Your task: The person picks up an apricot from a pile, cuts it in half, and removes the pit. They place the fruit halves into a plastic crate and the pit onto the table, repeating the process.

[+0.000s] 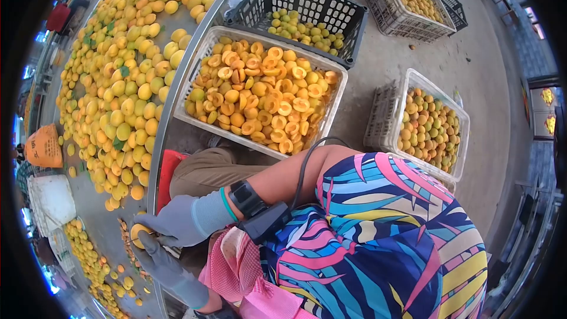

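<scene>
An apricot (140,236) sits between my two grey-gloved hands at the edge of the metal table. My left hand (160,264), lower in view, has its fingers closed around the fruit's near side. Just above it, my right hand (177,220) curls against the same apricot; whatever else its fingers grip is hidden. A thin dark line crosses the fruit, too small to identify. Whole apricots (127,94) are heaped on the metal table (171,20) beyond my hands. Beside my right arm stands a white crate (260,136) full of halved apricots (260,91).
Behind the halves is a black crate (354,29) with greenish fruit. More fruit fills a light crate (407,82) and a grey crate (393,20) on the floor. An orange sack (44,146) and a white container (53,201) lie across the table. A cable (304,165) runs along my right arm.
</scene>
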Demonstrator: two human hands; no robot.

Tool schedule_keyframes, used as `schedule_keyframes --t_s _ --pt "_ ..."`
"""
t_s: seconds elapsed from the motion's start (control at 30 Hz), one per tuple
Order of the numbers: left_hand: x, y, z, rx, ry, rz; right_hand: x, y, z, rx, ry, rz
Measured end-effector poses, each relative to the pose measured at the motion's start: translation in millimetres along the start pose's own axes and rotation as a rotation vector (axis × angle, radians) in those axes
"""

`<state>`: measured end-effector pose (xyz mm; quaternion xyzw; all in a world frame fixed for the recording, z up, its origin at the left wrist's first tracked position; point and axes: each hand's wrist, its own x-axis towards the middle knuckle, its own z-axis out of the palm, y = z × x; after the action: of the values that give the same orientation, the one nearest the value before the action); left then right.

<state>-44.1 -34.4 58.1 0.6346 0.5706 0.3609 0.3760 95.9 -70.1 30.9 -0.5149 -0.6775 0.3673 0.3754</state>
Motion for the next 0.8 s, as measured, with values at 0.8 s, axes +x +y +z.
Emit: schedule_keyframes --t_s 0.8 --pt "4 -49 -6 -0.456 -0.286 -0.053 -10 7 4 0.224 -0.039 0.041"
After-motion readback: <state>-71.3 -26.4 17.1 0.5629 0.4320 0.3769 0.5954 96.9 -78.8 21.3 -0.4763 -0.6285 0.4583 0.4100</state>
